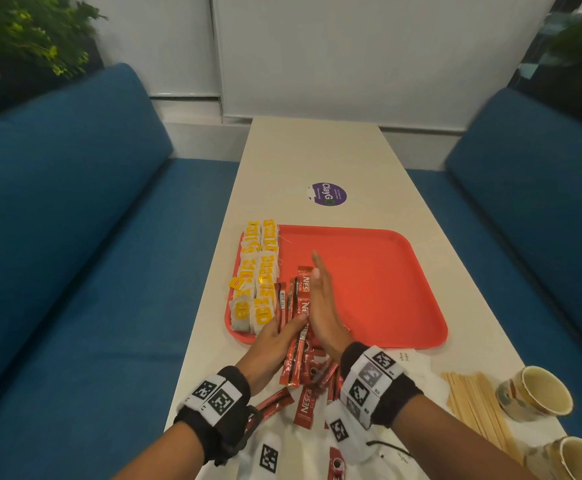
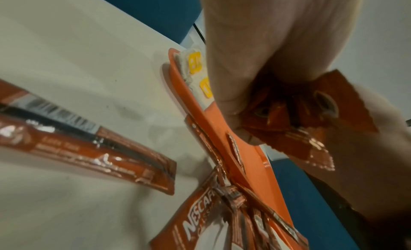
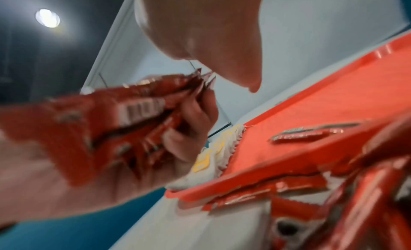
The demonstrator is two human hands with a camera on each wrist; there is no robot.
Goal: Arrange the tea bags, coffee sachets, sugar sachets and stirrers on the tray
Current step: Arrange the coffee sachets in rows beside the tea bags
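A red tray (image 1: pixel 379 292) lies across the pale table. Yellow-tagged tea bags (image 1: pixel 255 271) fill two columns along its left side. My left hand (image 1: pixel 281 337) grips a bundle of red coffee sachets (image 1: pixel 298 303) that stands on end over the tray's near left part. My right hand (image 1: pixel 320 299) is flat with straight fingers and presses against the bundle's right side. The left wrist view shows the left fingers curled round the sachet ends (image 2: pixel 295 113). The right wrist view shows the bundle (image 3: pixel 133 113) beside the tea bags (image 3: pixel 219 148). More loose coffee sachets (image 1: pixel 305 407) lie on the table under my wrists.
Wooden stirrers (image 1: pixel 473 400) lie in a pile at the near right, with white sugar sachets (image 1: pixel 417 363) beside them. Two paper cups (image 1: pixel 539 393) (image 1: pixel 575 459) stand at the right edge. A purple sticker (image 1: pixel 328 194) sits beyond the tray. Blue benches flank the table.
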